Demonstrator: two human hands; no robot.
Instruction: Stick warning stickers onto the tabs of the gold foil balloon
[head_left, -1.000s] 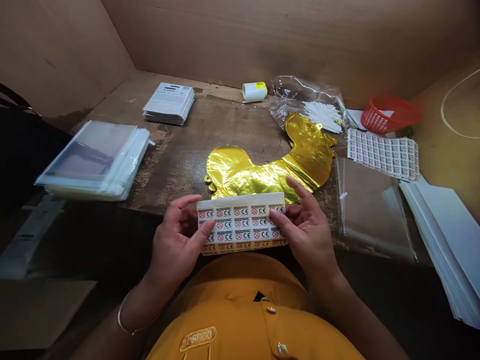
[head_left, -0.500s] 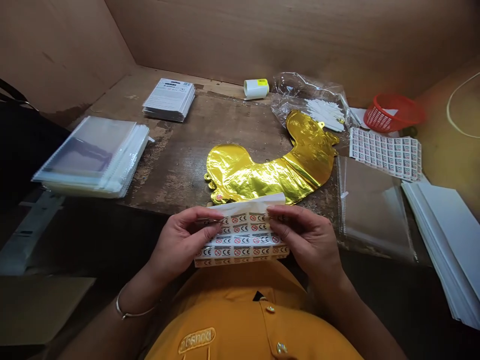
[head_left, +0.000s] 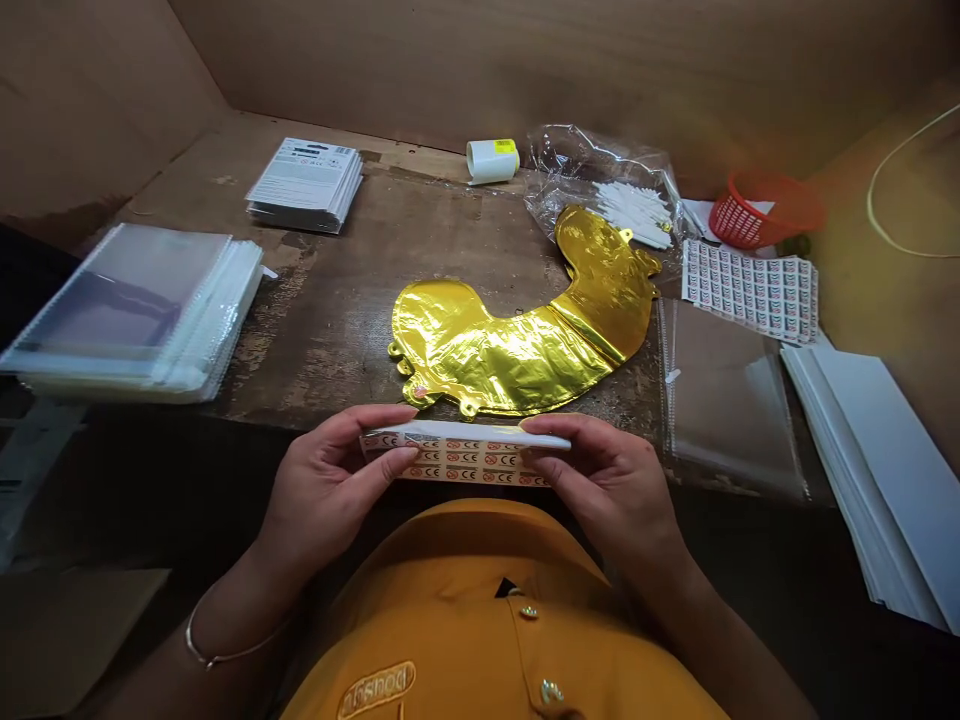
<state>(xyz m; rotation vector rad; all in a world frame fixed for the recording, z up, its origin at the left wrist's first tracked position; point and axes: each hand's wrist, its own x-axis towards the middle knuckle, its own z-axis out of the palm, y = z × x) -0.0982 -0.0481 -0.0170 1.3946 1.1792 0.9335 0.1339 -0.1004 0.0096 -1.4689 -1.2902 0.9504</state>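
Note:
Between my hands is a sheet of small printed stickers (head_left: 465,460) with CE marks and red warning signs. Its upper edge is bent over, showing a white strip. My left hand (head_left: 330,480) pinches the sheet's left part between thumb and fingers. On the right side, my right hand (head_left: 607,480) grips it the same way. Just beyond the sheet, a flat gold foil balloon (head_left: 517,360) lies on the table, curved, with small tabs along its edge. Neither hand touches the balloon.
Clear plastic sleeves (head_left: 127,300) and printed cards (head_left: 304,185) are stacked at left. Behind are a white roll (head_left: 491,162) and a bag of white sticks (head_left: 634,212). At right: red basket (head_left: 750,215), another sticker sheet (head_left: 750,290), clear sleeve (head_left: 731,400), white card stack (head_left: 885,450).
The sticker sheet has tilted and its top edge is now bent over more, with fewer rows showing. Both hands still hold it. The view has shifted slightly, moving the tabletop things left.

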